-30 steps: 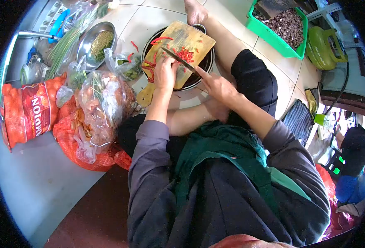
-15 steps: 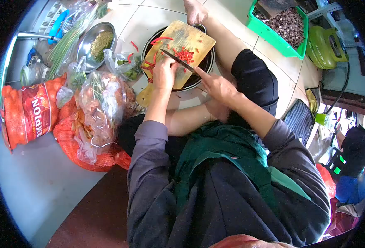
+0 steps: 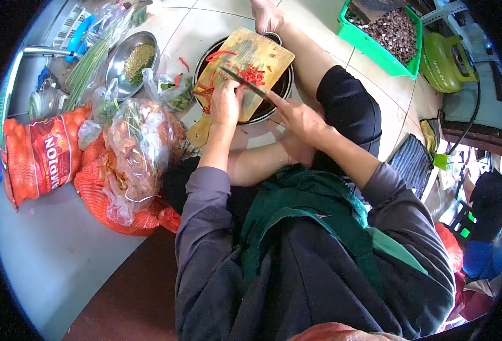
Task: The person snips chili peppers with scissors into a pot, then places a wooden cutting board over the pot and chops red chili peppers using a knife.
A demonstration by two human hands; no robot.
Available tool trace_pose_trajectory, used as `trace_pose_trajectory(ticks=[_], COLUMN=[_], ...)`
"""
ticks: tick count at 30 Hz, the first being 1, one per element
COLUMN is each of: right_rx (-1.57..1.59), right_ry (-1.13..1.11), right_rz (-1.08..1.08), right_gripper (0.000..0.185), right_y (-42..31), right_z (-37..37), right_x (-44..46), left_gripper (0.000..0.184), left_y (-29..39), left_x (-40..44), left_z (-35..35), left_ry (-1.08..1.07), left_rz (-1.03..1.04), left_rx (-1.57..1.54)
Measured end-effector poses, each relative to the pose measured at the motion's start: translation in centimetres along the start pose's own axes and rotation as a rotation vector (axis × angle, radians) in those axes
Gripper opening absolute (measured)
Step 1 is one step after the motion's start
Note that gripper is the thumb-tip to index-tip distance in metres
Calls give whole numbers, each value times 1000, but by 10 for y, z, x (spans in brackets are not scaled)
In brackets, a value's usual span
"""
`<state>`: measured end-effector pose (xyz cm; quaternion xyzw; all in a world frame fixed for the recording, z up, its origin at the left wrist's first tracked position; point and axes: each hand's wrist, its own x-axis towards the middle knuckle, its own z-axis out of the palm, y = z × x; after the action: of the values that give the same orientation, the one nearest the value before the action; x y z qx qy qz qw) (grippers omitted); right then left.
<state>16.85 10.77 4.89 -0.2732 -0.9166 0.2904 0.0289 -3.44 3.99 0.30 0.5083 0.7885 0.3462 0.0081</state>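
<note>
My right hand (image 3: 305, 120) grips a knife (image 3: 248, 84), its blade slanting across the wooden cutting board (image 3: 251, 45) toward the upper left. Beside the blade my left hand (image 3: 227, 103) is closed, fingertips curled close to the edge; what they hold is hidden. Chopped red chili (image 3: 253, 75) lies in a small heap just beyond the blade. A whole red chili (image 3: 221, 54) rests at the board's upper left, and more chilies (image 3: 204, 92) lie along its left edge. The board sits across the top of a dark pot (image 3: 288, 85), its handle pointing toward me.
On the left are a metal bowl (image 3: 111, 67) of greenish pieces, a clear plastic bag (image 3: 140, 142) and a red mesh sack (image 3: 20, 162). A green crate (image 3: 399, 67) and a green gas cylinder (image 3: 439, 59) stand at upper right. My leg (image 3: 299, 51) borders the pot.
Hardly anything differs. The knife and both hands keep nearly the same place at the board, and the whole view has shifted very slightly.
</note>
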Motion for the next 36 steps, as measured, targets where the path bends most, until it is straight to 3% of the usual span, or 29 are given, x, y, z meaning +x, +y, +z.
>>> trace_pose_trajectory(ticks=[4,5,9,12,16,21,24,25,26,29,30,31,36], right_rx=[32,-41,83,39,1,-59,131,183,118,-43,57,29,73], right_ry=[104,4,248,38,28,139,198,251,308,-170,-101,-185,11], right_rz=[-104,17,-159,-60,-34,-95,-166,-180,-215,99,61,135,-54], right_gripper=[54,53,52,56,54,50,48,48,49,58,59,58,53], right_y=[3,-1,15,0,5,-3,6,-1,6,-6,-3,-6,5], right_z=[27,30,48,12,26,44,41,25,28,-4,0,-2,34], right_x=[10,21,52,30,11,54,58,41,32,4,0,2,45], left_gripper=[10,10,10,9,10,6,4,2,4,4,3,3,6], left_y=[-1,1,5,1,5,3,12,-7,-8,5,-3,-6,12], left_x=[1,-2,1,3,4,5,6,1,0,2,2,0,3], left_z=[0,-2,-6,-8,-10,-6,-14,8,6,-8,-3,1,-13], left_ry=[-4,-17,-38,-43,-40,-48,-58,21,20,-8,-27,-35,0], left_rz=[16,15,2,-33,-17,3,-24,-175,-70,-73,-48,-57,-60], left_rx=[-17,-2,-4,-5,-10,7,48,-255,-15,-50,-8,8,-62])
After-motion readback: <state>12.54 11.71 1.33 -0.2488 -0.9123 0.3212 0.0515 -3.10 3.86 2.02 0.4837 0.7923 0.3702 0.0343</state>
